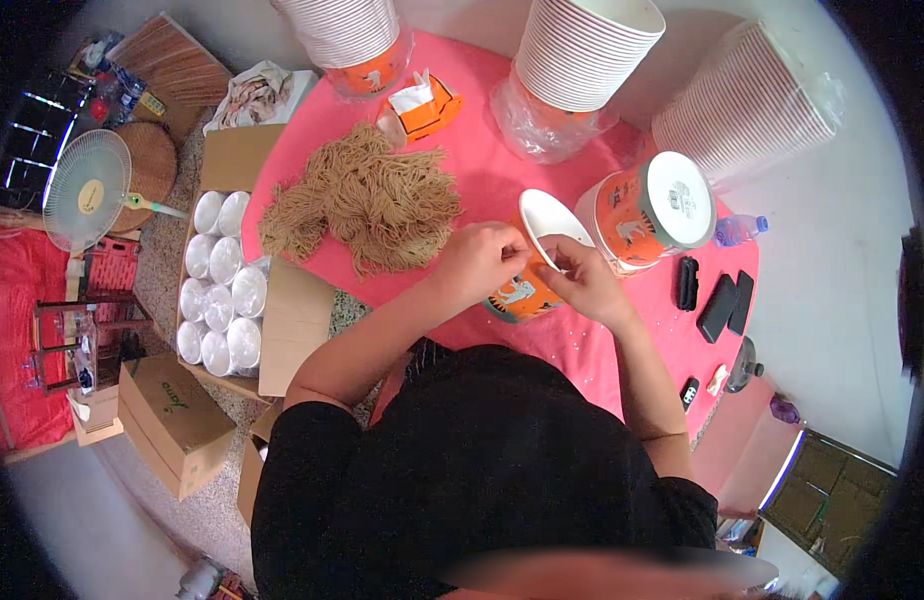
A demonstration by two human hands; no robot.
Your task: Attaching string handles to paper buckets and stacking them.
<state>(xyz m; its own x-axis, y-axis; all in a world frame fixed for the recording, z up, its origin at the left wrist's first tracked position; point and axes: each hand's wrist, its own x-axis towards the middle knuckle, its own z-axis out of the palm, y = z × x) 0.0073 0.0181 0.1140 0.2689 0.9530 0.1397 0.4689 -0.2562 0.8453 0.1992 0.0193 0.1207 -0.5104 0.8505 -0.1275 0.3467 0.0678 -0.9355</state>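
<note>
An orange paper bucket [520, 298] with a white inside stands tilted in front of me at the table's near edge. My right hand [588, 282] is closed on its rim, thumb outside and fingers over the edge. My left hand [485, 262] is curled at the other side of the rim, its fingertips pinched together; anything between them is too small to make out. Left of the bucket lies a heap of tan cord strands [382, 205]. Right behind it is another orange bucket [630, 212], with a white round end that faces up.
Tall stacks of nested white buckets [592, 50] line the back of the pink table [472, 160]. An orange tissue pack [429, 108] lies behind the cord. Phones [719, 308] and a plastic bottle [742, 230] sit at the right. A carton of wrapped white cups [222, 290] is at the left.
</note>
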